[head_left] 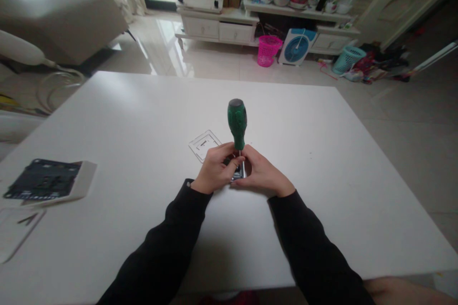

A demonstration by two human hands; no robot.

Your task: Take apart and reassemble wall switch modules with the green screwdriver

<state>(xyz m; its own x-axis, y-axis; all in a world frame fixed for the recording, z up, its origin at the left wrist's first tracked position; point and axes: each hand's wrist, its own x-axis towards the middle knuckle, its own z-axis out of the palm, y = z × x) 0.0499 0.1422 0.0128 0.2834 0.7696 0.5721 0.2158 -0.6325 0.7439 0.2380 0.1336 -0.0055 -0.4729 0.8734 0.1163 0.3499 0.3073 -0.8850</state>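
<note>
A screwdriver with a green handle stands upright at the middle of the white table, its metal shaft running down between my hands. My left hand is closed around a small dark part with a metal edge and pinches the shaft near its tip. My right hand is cupped against the same part from the right, fingers curled on it. Just behind my left hand lies a flat white cover plate.
A dark switch module on a white base lies at the table's left edge, with a white plate and small screws in front of it. Beyond the table are a sofa, a low cabinet, a pink basket and a fan.
</note>
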